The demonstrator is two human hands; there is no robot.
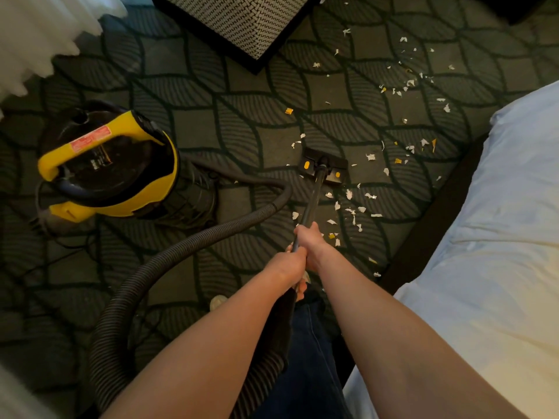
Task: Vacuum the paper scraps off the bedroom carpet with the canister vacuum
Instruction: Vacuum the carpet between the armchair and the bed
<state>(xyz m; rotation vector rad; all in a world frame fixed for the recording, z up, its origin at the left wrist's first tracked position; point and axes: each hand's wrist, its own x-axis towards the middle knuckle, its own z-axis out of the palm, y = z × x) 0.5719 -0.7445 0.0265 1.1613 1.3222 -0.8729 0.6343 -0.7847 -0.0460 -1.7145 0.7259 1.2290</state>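
Note:
A yellow and black canister vacuum [106,167] stands on the dark leaf-patterned carpet [211,116] at the left. Its ribbed hose [181,246] curves down and round to the black wand [311,201]. My right hand [308,240] grips the wand, and my left hand [287,267] grips it just behind. The black floor head [323,166] with yellow marks lies flat on the carpet. White and yellow paper scraps [351,207] lie scattered beside the head and farther off at the upper right [408,83].
A bed with white bedding [499,237] and a dark frame edge [438,213] fills the right side. A patterned black-and-white furniture corner [242,28] juts in at the top. White curtain fabric [39,34] hangs at upper left. My leg in dark trousers [305,358] is below my hands.

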